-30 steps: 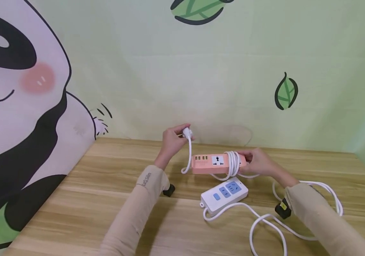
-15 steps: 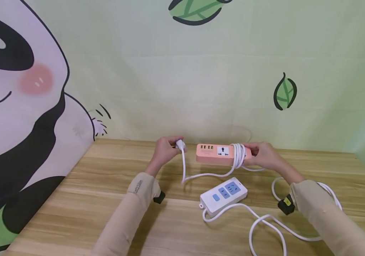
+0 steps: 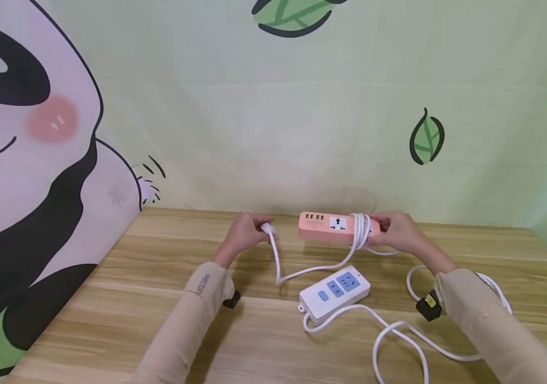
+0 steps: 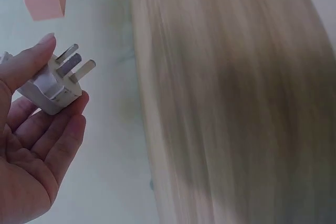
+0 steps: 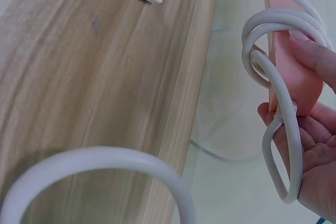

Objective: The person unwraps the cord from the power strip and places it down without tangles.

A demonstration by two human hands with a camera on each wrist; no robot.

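Observation:
Between thumb and fingers, my left hand (image 3: 244, 234) pinches a white three-pin plug (image 4: 55, 85), its metal pins facing away from the palm. My right hand (image 3: 400, 234) grips the right end of a pink power strip (image 3: 323, 228), which is held up near the wall. A white cord (image 3: 361, 230) is coiled several times round the strip's right part and runs left in a loose sag to the plug. In the right wrist view, my thumb presses on the pink strip (image 5: 295, 72) beside the coils, with a cord loop hanging below.
A white power strip (image 3: 335, 294) with blue sockets lies on the wooden table (image 3: 110, 314) in front of the pink one. Its white cord (image 3: 400, 325) loops across the table towards the right forearm. A printed fabric wall (image 3: 302, 133) stands behind the table.
My left hand has moved left and down with the plug. My right hand has carried the pink strip slightly right and up. The cord between them has stretched out longer.

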